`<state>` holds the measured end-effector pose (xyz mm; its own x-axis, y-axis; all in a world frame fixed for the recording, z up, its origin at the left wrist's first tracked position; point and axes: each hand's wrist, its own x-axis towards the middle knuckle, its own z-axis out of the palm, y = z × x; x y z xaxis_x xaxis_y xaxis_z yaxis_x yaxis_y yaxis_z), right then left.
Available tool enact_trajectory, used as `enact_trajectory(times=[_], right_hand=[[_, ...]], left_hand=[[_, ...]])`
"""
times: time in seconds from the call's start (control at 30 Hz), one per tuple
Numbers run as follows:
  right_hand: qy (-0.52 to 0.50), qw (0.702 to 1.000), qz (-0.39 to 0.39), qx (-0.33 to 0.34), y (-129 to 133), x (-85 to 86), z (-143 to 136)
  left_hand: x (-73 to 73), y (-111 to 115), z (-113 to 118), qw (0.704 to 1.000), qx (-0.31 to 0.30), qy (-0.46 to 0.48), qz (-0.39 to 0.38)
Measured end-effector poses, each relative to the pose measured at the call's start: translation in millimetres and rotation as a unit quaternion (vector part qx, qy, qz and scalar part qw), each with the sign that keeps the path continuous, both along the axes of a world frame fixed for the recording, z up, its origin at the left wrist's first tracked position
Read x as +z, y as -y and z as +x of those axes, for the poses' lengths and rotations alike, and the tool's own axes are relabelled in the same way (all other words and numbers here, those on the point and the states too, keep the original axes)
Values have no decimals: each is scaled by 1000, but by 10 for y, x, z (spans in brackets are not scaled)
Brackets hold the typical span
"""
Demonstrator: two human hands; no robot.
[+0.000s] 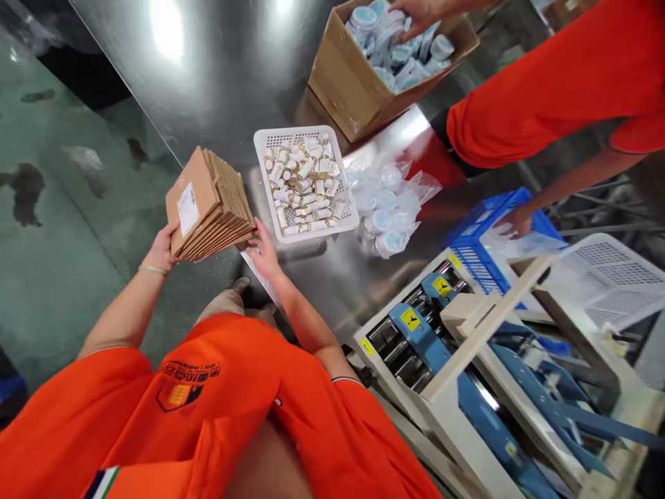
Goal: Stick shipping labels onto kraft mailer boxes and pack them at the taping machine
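A stack of flat brown cardboard pieces (213, 208), with a white label on its outer face, is held over the left edge of the metal table. My left hand (165, 248) grips its lower left corner. On its right side my right hand (264, 249) has its fingers against the stack's end, closed around that edge. Just right of the stack, a white plastic basket (350, 201) holds many small vials with white labels and gold caps. Beside the basket lies a pile of clear bags with round pale blue-lidded items (384, 215).
A co-worker in red reaches one hand into a cardboard box (348, 83) of bagged items and the other into a blue crate (472, 242). A roller machine (426, 339) stands at the lower right. Another white basket (618, 270) is at the far right.
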<state>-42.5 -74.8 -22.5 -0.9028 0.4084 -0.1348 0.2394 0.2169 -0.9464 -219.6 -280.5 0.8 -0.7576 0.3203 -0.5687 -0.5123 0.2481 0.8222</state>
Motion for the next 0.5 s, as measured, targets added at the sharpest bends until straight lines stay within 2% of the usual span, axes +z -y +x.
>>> enact_trajectory(times=[0.1,0.2,0.33,0.5], right_hand=[[-62,998,5,7,-162,387,-107],[-118,992,30,9,-328,649,-209],[-211,976,46,-20,-465,754,-225],[-252,957,98,-103,-490,820,-109]], left_hand=[[186,61,204,986,45,146,69],[323,-81,373,969,62,183,154],[408,-292,470,940,45,232,246],[465,-452,579,934,27,246,257]])
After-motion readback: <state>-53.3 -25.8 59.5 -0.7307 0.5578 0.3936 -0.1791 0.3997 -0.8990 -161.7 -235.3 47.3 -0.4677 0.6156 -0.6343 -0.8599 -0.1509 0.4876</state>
